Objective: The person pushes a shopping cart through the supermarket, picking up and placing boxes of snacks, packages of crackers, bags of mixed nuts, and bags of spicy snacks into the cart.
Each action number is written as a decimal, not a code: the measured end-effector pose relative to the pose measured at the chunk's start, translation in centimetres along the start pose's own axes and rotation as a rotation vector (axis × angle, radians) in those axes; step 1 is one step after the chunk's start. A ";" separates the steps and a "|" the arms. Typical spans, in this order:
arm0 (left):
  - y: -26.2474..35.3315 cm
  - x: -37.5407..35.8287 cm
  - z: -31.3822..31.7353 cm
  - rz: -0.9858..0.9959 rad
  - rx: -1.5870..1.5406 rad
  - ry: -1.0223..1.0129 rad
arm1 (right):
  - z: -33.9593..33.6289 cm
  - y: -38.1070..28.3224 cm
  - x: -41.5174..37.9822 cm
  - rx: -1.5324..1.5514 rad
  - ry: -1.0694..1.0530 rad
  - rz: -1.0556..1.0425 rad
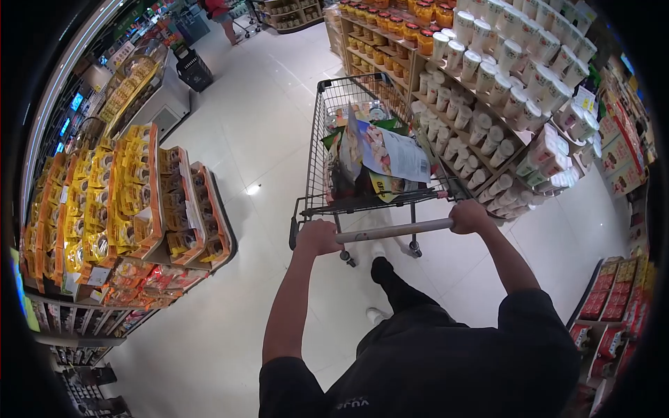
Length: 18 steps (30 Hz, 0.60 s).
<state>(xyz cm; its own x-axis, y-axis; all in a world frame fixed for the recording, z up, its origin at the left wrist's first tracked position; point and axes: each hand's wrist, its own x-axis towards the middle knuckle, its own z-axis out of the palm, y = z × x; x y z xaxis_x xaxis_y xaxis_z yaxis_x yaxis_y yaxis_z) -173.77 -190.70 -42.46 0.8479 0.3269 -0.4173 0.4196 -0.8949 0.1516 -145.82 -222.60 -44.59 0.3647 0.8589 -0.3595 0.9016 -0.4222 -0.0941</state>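
Note:
A wire shopping cart stands in front of me, its grey handle bar running across between my hands. My left hand is wrapped round the bar's left end. Round the right end closes my right hand. Several packaged goods lie in the basket, among them a white-and-blue printed bag on top and a dark bag with a yellow label below it. Clear plastic packs sit farther forward. The lower contents are partly hidden.
To the left stands a shelf of yellow packets. Close along the cart's right side are shelves of white cups and orange-filled jars. A black basket stands ahead left; a person is far ahead. Red packs fill shelves at lower right.

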 end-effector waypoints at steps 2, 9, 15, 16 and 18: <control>-3.3 2.5 -1.5 -0.008 0.049 -0.021 | -1.9 -1.0 3.7 0.018 0.029 0.024; -10.4 10.8 -7.2 -0.160 0.069 -0.097 | -8.2 -0.7 17.8 0.060 0.030 0.065; -16.7 18.1 -11.5 -0.183 -0.011 -0.080 | -12.4 0.7 30.1 0.002 -0.003 0.037; -17.8 19.4 -12.2 -0.191 -0.022 -0.069 | -13.1 0.9 32.1 -0.009 -0.012 0.031; -20.3 21.7 -13.8 -0.206 -0.021 -0.075 | -14.6 0.8 36.0 -0.023 -0.004 0.011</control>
<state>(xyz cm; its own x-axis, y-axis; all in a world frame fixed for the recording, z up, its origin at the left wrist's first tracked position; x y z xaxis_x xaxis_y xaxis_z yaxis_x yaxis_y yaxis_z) -159.39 -161.27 -42.26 0.7177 0.4778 -0.5065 0.5885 -0.8051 0.0744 -128.57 -187.82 -44.05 0.3736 0.8530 -0.3645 0.9027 -0.4247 -0.0686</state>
